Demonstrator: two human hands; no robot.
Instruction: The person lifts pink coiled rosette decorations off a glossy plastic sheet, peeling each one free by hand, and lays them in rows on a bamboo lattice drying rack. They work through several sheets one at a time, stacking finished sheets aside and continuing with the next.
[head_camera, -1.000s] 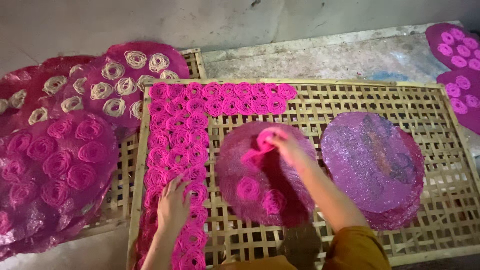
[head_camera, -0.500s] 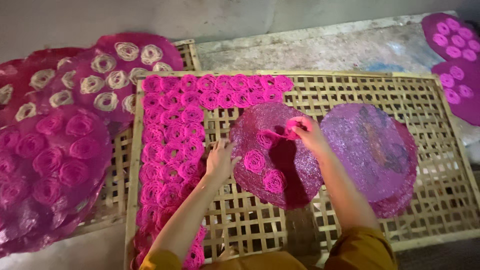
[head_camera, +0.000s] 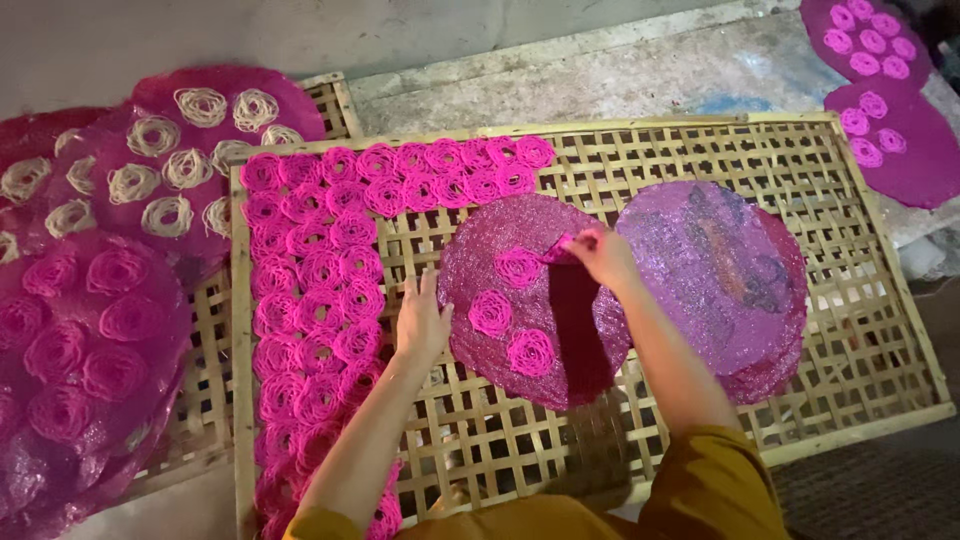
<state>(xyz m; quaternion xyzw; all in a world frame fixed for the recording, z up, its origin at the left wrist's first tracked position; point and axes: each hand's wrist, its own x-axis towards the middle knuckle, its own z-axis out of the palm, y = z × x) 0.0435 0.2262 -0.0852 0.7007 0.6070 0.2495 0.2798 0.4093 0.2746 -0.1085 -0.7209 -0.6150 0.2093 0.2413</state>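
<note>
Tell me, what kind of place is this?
Probably a small food-drying workshop: pink noodle coils laid out on a woven bamboo rack, round pink mats stacked nearby, bare concrete floor.

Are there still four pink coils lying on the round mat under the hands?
No, three coils lie on the mat; the right hand lifts another.

Pale woven bamboo lattice tray (head_camera: 700, 160): matt, rough slats. Round magenta mesh mat (head_camera: 480, 250) at its centre: glittery, coarse weave. Pink stringy noodle coils (head_camera: 320, 270) toward 9 o'clock: matt, ropy.

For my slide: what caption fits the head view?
Right hand lifts a pink noodle coil from a round mat on a bamboo rack.
</note>
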